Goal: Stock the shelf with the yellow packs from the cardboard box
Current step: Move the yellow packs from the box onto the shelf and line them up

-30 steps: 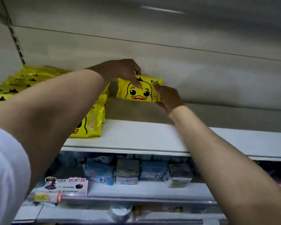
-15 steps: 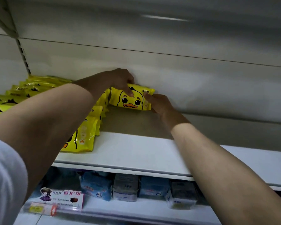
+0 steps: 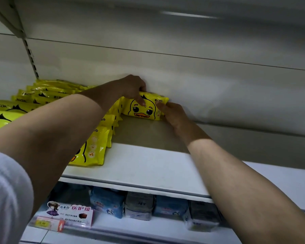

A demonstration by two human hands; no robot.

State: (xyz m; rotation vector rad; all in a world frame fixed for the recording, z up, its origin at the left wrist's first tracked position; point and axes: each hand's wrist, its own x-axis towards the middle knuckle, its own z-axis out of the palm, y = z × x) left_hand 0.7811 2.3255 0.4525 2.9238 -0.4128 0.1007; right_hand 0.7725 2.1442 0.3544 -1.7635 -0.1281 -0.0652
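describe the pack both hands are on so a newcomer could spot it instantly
Find the white upper shelf and follow it to the back wall. There, right of the rows of yellow packs, stands the duck-face pack, with the left hand and right hand gripping it. Unlike its neighbours, it starts a new column, its duck face unobstructed.

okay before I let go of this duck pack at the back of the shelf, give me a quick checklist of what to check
1. Duck pack sits on the shelf: ok, bottom edge rests on it.
2. Pack stands upright, face forward: ok.
3. Pack is against the back wall: ok.
4. Left hand steadies the top: ok, grips it.
5. Right hand steadies the side: ok, holds the right end.
6. Stays upright once released: cannot tell.
7. Lines up beside the other yellow packs: ok, next to them.
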